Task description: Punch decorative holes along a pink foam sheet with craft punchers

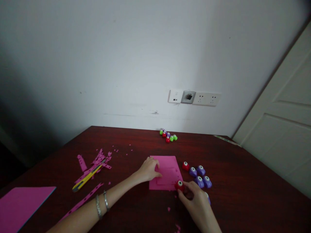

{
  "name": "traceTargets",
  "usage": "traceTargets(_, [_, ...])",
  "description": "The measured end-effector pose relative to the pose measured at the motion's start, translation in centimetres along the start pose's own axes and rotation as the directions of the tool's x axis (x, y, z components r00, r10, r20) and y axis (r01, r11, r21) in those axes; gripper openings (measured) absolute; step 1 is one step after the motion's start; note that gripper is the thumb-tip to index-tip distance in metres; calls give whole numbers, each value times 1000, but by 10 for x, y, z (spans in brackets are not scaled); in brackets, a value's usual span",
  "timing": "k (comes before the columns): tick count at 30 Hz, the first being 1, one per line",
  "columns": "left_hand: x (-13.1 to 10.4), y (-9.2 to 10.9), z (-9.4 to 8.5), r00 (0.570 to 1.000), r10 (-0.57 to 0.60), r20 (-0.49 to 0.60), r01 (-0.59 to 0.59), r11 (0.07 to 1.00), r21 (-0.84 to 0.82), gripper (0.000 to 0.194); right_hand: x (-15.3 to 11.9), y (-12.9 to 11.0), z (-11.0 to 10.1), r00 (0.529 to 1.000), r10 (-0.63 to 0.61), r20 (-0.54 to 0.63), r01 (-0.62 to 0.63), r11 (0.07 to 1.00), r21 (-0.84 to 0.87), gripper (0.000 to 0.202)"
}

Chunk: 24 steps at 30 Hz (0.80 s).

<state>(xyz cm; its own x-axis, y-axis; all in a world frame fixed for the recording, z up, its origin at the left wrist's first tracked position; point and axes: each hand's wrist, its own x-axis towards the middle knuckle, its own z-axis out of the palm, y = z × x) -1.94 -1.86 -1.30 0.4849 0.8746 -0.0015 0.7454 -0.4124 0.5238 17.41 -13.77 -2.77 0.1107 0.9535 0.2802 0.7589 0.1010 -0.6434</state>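
Right hand grips red punch at pink sheet's near-right corner; left hand, fingers parted, at its left edge.

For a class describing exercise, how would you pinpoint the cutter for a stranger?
On the dark red table, look left of the left hand to the punched pink scraps. The cutter lies slanting among them, yellow against their pink.

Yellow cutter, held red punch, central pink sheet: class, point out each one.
Yellow cutter [90,175]: head view, middle of its body.
Held red punch [178,188]: head view, red casing.
Central pink sheet [166,161]: head view, bare upper part.
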Motion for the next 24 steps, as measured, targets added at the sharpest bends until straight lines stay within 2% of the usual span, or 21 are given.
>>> traceTargets(9, [2,-1,6,998,50,-46,-57,984,-171,27,-2,-1,6,998,-4,-57,4,1000,1,21])
traceTargets(13, [4,-1,3,999,26,-18,-30,966,-257,27,0,2,2,999,16,-35,-16,1000,4,24])
traceTargets(16, [6,-1,-2,1000,-2,-5,0,950,-314,26,2,3,-3,998,62,10,-62,993,102,26])
traceTargets(21, [7,-2,-6,992,-55,111,105,854,-510,17,3,0,-7,983,173,66,-185,946,265,27])
traceTargets(24, [6,-1,-9,981,-81,174,172,775,-608,18,3,1,-6,979,186,86,-204,912,356,29])
